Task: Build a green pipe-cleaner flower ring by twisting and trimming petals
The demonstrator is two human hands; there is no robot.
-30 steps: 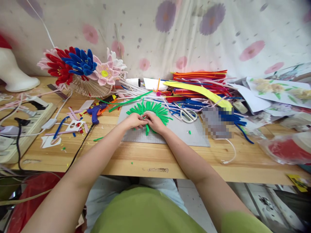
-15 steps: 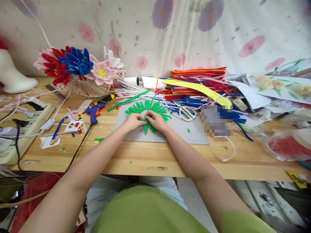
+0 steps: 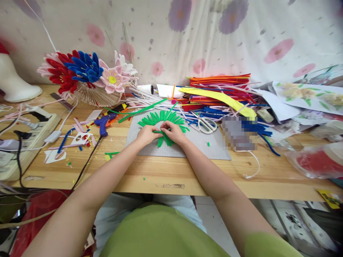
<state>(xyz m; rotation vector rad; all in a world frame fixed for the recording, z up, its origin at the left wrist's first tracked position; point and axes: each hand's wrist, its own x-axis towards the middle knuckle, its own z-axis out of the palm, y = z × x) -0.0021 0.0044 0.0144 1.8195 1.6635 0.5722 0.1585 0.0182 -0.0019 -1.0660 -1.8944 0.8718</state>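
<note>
Green pipe cleaner pieces fan out in a ring on the grey cutting mat. Over the front of this ring, my left hand is closed in a pinch on a green pipe cleaner. Close beside it, my right hand pinches what looks like the same piece; the fingertips nearly touch and hide most of it. A longer green strip sticks out behind the right hand, slanting up to the right. White-handled scissors lie on the mat's right side.
A blue glue gun lies left of the mat among paper scraps. Bundled pipe cleaners pile up behind. Fuzzy flowers stand at the back left. A power strip with cables sits left; a pixelated object lies right.
My hands stay pinched in nearly the same spot. The long green strip behind my right hand has swung slightly to the right, and the pieces under my fingers have shifted a little.
</note>
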